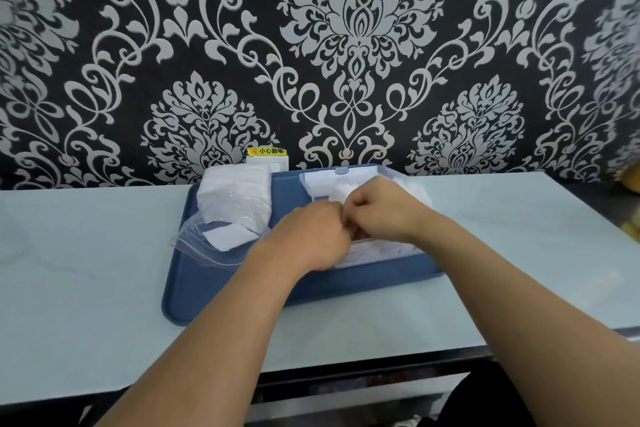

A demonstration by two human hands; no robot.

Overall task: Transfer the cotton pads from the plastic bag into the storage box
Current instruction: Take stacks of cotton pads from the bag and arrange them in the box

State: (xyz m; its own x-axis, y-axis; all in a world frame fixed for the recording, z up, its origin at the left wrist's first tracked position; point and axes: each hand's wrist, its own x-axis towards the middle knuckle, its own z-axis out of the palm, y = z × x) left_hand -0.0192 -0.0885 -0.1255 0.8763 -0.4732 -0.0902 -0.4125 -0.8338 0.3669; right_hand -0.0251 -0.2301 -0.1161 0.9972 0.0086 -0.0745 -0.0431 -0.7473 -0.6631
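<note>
A clear zip plastic bag [228, 211] stuffed with white cotton pads lies on the left part of a blue tray [221, 291], its open mouth toward me. The clear storage box [377, 253] stands on the tray's right part, with white cotton pads [341, 192] inside and its lid raised at the back. My left hand [311, 236] and my right hand [384, 210] are curled together over the box, fingers closed and touching each other. What they pinch is hidden beneath them.
The tray rests on a pale table [86, 270] against a black-and-silver patterned wall. A white wall socket with a yellow warning label [266, 156] sits behind the tray. The table's front edge runs close to me; a yellowish object [632, 180] shows at far right.
</note>
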